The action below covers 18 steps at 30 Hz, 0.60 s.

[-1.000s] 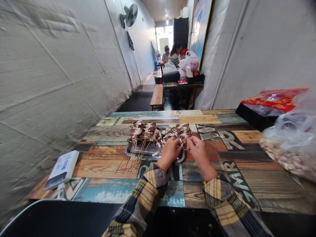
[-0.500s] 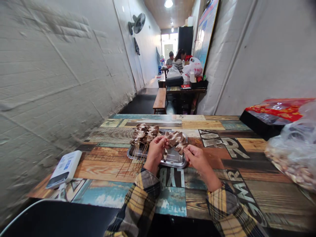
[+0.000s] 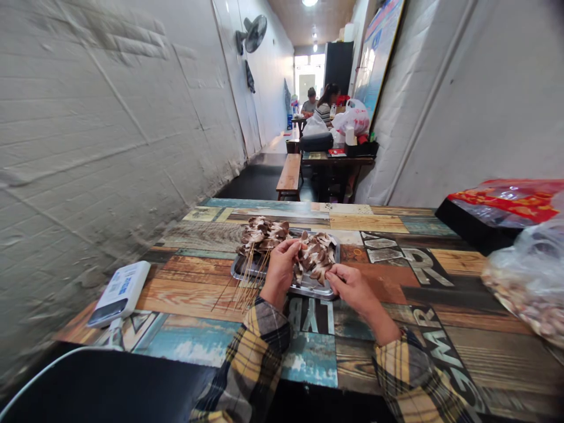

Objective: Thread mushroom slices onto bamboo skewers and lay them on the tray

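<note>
Over the right part of a shiny metal tray (image 3: 314,292), I hold up a cluster of oyster mushrooms (image 3: 319,254), brown-capped with pale undersides. My left hand (image 3: 279,270) is closed in a pinch at the cluster's left side; whether a skewer is between those fingers cannot be made out. At the lower right edge, thumb and fingers of my right hand (image 3: 352,286) pinch a mushroom. On the left half of the tray lies a pile of skewered mushrooms (image 3: 261,230), and their thin wooden sticks (image 3: 247,281) reach over the near rim toward me.
A white device (image 3: 120,294) with a cable stands left on the patterned table (image 3: 198,294). To the right are a black box (image 3: 467,220) with red packaging and a clear plastic bag (image 3: 524,276) of pale pieces. Beyond are a bench (image 3: 289,173), another table with bags, and two people.
The held mushrooms have turned and now show more of their pale undersides. Both hands still pinch the cluster. The whole view has shifted slightly.
</note>
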Motion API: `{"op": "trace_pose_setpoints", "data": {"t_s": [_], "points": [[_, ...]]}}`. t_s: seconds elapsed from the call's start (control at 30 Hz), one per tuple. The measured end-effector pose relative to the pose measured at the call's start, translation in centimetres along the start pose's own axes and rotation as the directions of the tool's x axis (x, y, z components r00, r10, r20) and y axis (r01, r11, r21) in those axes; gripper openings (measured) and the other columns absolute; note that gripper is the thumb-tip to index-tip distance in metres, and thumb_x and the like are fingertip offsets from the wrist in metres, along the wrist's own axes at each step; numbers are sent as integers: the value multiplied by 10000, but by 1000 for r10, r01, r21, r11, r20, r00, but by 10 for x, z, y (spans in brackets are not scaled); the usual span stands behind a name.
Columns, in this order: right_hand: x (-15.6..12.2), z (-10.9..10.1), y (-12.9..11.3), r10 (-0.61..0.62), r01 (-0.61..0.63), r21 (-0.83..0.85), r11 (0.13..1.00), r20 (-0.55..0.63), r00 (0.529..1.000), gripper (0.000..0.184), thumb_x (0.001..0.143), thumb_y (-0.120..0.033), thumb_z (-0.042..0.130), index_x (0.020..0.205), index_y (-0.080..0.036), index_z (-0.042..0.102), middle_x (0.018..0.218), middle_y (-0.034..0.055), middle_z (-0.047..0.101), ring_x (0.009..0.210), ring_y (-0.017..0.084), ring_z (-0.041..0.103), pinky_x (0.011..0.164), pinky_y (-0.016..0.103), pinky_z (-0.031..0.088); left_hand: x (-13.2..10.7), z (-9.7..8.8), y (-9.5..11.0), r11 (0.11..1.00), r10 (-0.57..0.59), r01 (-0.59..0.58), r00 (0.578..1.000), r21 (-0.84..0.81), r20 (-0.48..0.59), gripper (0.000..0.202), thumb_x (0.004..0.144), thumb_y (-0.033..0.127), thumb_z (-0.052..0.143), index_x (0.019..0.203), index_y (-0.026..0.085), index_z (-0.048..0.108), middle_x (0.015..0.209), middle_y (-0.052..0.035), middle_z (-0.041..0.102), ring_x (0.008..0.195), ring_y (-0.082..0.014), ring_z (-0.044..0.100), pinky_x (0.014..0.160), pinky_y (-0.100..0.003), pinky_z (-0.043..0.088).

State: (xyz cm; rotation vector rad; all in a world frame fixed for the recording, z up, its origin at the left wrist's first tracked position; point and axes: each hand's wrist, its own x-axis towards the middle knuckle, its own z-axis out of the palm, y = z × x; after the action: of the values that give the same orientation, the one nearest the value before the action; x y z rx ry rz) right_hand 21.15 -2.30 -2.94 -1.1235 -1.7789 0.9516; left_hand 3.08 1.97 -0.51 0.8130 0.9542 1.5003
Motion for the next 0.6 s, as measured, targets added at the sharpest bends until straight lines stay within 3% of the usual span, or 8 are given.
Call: {"op": "trace_pose_setpoints", "data": {"t_s": [0.6], "points": [[-1, 1, -4, 6, -5, 15, 1000, -23, 1000, 316, 884, -330, 480, 602, -192, 522, 507, -34, 521, 489, 110, 462, 514, 221, 343, -1, 1, 1, 998, 54, -54, 998, 31, -27, 216, 586, 269, 773, 744, 152, 686, 669, -9, 659, 604, -95, 534, 583, -213, 358]]}}
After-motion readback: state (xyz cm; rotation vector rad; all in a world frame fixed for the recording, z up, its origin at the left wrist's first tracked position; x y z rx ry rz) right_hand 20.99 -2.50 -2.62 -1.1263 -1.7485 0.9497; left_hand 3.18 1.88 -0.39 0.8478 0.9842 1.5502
